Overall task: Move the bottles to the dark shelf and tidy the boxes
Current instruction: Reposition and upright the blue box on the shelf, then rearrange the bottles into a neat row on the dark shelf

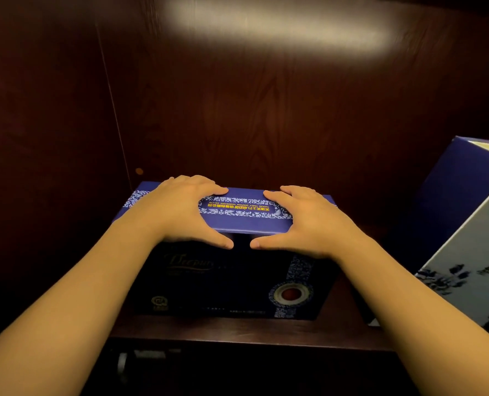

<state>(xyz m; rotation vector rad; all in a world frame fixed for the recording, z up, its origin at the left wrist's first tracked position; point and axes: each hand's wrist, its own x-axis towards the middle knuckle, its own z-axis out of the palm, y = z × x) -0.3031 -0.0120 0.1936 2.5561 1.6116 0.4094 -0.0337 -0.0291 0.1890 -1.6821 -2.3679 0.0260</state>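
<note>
A dark blue gift box [237, 281] with white floral trim and yellow print stands on the dark wooden shelf [237, 330]. Both hands rest on its top edge. My left hand [183, 210] lies over the left part of the top, fingers behind it and thumb down the front face. My right hand [306, 221] mirrors it on the right part. The two thumbs nearly meet at the front. No bottle is in view.
A second box [466, 224], blue and white with ink-style print, leans tilted at the right, close to my right forearm. Dark wood panels close off the back [266, 110] and the left side [52, 138]. Below the shelf edge is a dim lower space [151, 358].
</note>
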